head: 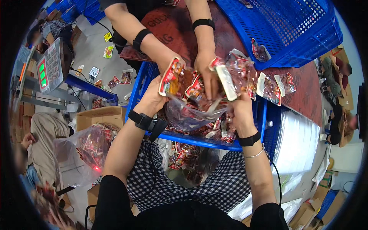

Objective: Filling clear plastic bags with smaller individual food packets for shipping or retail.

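A clear plastic bag [187, 115] hangs between my two hands above a blue plastic crate [195, 140]. My left hand [152, 96] grips its left side, and my right hand [243, 110] grips its right side. Red-and-white snack packets [172, 76] fill the bag's mouth. Another person's hand [207, 74] reaches down among them, and that person's other hand [169, 61] is partly hidden behind the packets. More packets [228, 128] lie in the crate below. Packets close to my right hand hide part of the bag's rim.
A red board [304, 100] carries loose packets [268, 87] and a large perforated blue crate [287, 54]. At left stand a digital scale [51, 66], a cardboard box [100, 115] and a filled clear bag [92, 146]. Packets lie on the floor. Other people sit at both sides.
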`<action>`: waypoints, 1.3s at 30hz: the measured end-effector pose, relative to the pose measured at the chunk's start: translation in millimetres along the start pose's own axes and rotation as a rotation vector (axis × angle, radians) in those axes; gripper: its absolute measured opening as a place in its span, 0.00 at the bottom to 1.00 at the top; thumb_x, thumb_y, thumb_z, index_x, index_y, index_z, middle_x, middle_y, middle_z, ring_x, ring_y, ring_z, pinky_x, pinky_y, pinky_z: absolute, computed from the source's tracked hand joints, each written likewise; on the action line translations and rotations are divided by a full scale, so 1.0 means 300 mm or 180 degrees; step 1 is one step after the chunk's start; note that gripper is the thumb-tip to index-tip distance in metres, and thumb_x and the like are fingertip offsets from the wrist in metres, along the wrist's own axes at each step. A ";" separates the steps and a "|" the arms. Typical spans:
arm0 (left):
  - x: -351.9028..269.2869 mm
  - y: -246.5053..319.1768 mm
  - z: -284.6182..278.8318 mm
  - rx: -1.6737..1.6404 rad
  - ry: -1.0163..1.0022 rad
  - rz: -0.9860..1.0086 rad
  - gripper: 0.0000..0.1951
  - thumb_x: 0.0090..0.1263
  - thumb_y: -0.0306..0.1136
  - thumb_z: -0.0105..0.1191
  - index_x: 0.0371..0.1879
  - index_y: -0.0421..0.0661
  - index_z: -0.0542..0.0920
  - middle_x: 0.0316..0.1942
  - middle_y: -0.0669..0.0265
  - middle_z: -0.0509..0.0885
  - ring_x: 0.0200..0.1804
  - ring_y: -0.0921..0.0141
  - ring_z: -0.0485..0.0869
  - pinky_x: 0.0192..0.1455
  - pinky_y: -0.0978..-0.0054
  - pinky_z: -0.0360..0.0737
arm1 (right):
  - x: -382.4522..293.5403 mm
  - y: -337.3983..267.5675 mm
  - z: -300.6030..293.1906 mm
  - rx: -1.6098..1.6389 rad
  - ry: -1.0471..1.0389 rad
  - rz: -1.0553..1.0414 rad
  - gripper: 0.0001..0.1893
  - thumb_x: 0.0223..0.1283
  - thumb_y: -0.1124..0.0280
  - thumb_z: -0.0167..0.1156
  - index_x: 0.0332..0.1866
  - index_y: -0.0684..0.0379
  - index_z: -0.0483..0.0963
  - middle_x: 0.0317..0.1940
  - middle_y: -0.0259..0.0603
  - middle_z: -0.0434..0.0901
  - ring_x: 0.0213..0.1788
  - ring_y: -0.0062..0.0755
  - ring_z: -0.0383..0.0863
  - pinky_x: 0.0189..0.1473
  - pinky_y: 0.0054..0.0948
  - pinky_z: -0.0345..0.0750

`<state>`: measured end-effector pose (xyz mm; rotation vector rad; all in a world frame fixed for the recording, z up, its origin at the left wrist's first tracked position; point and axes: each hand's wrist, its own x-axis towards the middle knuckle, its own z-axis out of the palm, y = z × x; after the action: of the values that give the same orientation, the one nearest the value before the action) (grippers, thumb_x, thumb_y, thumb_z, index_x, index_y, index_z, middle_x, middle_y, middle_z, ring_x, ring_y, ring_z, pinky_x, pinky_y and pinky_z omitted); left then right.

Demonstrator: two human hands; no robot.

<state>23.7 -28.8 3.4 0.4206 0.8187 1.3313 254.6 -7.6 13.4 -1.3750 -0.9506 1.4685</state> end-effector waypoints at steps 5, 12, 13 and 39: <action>0.006 -0.008 0.013 0.0740 0.0100 -0.0040 0.27 0.49 0.17 0.44 0.53 0.37 0.58 0.47 0.60 0.69 0.40 0.71 0.75 0.39 0.78 0.73 | -0.022 -0.001 0.026 -0.0414 -0.0643 -0.0151 0.29 0.32 0.89 0.38 0.50 0.65 0.63 0.38 0.45 0.71 0.12 0.18 0.63 0.09 0.15 0.56; -0.009 0.013 0.040 0.2063 -0.0109 0.0101 0.37 0.40 0.15 0.38 0.57 0.34 0.48 0.59 0.57 0.55 0.37 0.75 0.73 0.25 0.87 0.68 | 0.040 0.023 -0.022 0.0181 -0.0103 0.0268 0.31 0.34 0.87 0.36 0.54 0.69 0.56 0.50 0.53 0.64 0.12 0.18 0.62 0.11 0.16 0.55; 0.012 -0.013 0.031 0.2012 -0.0125 0.0212 0.37 0.40 0.15 0.38 0.58 0.35 0.48 0.59 0.57 0.54 0.39 0.76 0.72 0.26 0.87 0.68 | 0.053 0.025 -0.032 0.0350 -0.0087 0.0297 0.30 0.36 0.86 0.36 0.54 0.69 0.56 0.49 0.52 0.66 0.13 0.17 0.60 0.11 0.16 0.55; -0.979 0.358 0.547 -0.1641 -0.2832 0.2471 0.40 0.46 0.19 0.47 0.60 0.41 0.42 0.61 0.60 0.48 0.33 0.80 0.70 0.36 0.82 0.70 | -0.796 -0.592 0.076 0.0677 -0.2494 -0.2481 0.23 0.47 0.80 0.39 0.53 0.70 0.56 0.53 0.51 0.60 0.26 0.17 0.70 0.21 0.09 0.66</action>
<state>63.0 -258.1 269.3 0.8675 -0.4877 1.7539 248.0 -177.4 258.8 -0.1512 -1.5276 1.4026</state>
